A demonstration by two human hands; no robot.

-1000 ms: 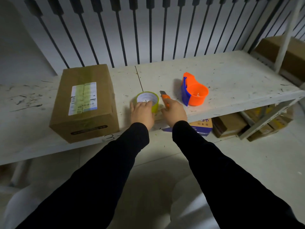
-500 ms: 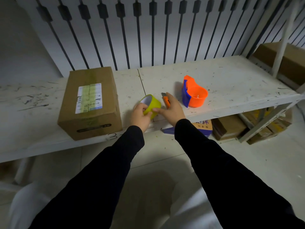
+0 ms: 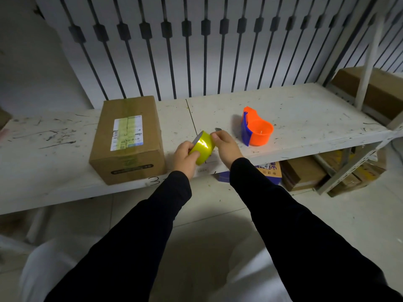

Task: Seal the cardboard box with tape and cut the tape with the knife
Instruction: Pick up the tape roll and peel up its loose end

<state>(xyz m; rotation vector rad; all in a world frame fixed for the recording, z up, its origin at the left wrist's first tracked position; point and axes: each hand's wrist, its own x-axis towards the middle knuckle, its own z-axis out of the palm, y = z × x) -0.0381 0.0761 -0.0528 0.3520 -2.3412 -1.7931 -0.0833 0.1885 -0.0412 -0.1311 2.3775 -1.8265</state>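
A closed cardboard box point(image 3: 128, 138) with a white label and a strip of yellowish tape on top stands on the white shelf point(image 3: 305, 118). To its right my left hand point(image 3: 185, 159) grips a yellow tape roll point(image 3: 201, 148), tilted on edge just above the shelf. My right hand point(image 3: 225, 146) pinches the roll's upper right rim. Only the metal tip of the knife point(image 3: 217, 129) shows on the shelf, just behind my right hand.
An orange and blue tape dispenser point(image 3: 256, 127) sits right of my hands. Black bars line the wall behind the shelf. More cardboard boxes point(image 3: 303, 173) lie under the shelf and one box point(image 3: 375, 88) sits on a rack at the far right.
The tape roll lay flat on the shelf a second ago; my left hand has lifted and tilted it on edge. My right hand left the knife and now pinches the roll.
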